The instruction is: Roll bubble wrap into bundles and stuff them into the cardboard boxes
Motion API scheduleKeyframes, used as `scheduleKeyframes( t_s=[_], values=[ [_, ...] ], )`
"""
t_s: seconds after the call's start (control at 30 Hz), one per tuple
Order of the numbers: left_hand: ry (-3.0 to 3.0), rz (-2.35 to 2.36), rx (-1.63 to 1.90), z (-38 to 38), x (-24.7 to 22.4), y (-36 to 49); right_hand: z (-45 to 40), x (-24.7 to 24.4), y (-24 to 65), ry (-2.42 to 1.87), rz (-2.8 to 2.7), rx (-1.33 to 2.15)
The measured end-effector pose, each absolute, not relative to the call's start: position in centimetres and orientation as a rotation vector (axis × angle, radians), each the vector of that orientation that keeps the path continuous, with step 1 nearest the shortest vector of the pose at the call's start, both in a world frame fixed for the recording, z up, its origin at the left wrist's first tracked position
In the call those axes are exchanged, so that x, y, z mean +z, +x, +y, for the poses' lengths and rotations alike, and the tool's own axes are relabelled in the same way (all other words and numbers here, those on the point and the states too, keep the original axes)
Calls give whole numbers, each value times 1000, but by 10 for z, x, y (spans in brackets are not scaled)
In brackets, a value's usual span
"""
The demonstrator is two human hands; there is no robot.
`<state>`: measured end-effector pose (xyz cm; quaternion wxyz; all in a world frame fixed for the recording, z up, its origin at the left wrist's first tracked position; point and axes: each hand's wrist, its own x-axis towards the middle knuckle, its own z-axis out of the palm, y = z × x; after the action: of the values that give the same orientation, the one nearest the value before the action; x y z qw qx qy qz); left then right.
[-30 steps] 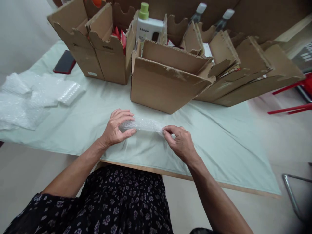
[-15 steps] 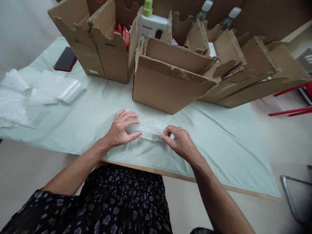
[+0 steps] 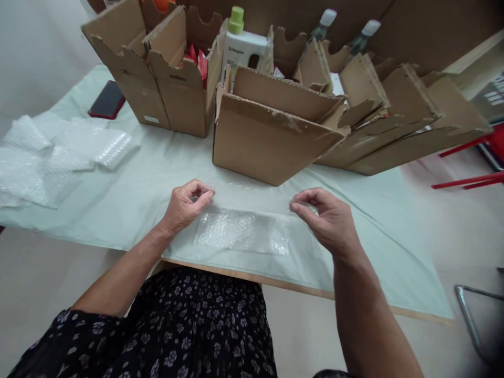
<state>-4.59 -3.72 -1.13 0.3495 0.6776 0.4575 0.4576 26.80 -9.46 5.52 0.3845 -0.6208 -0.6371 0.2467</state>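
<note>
A clear sheet of bubble wrap [image 3: 244,231] is spread out on the pale green cloth, close to the front edge of the table. My left hand [image 3: 187,205] pinches its far left part between thumb and fingers. On the other side my right hand [image 3: 325,215] grips the far right part in the same way. The stretch between the two hands looks thin and see-through, and its far edge is hard to make out against the cloth.
Open cardboard boxes [image 3: 271,136] line the back of the table, with a white bottle [image 3: 240,52] among them. More bubble wrap [image 3: 43,157] lies in a pile at left, near a dark phone [image 3: 107,100]. A red chair [image 3: 468,181] stands at right.
The bubble wrap was bunched up between my hands and is now opened out flat toward me. My right hand moved to the right; my left hand closed from spread fingers into a pinch.
</note>
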Motion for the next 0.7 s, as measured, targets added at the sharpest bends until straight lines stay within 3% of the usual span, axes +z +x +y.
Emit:
scheduleKeyframes(
  t_s=[0.13,0.3,0.7],
  values=[
    [1617,1271,1167,-34,-18,-42,-78,18,269,-1476,-1180,814],
    [1793,1431,1119,-28,-29,-46,-74,-10,265,-1530,-1186,967],
    [2164,1504,889,-33,-29,-46,-86,-14,263,-1669,-1338,649]
  ],
)
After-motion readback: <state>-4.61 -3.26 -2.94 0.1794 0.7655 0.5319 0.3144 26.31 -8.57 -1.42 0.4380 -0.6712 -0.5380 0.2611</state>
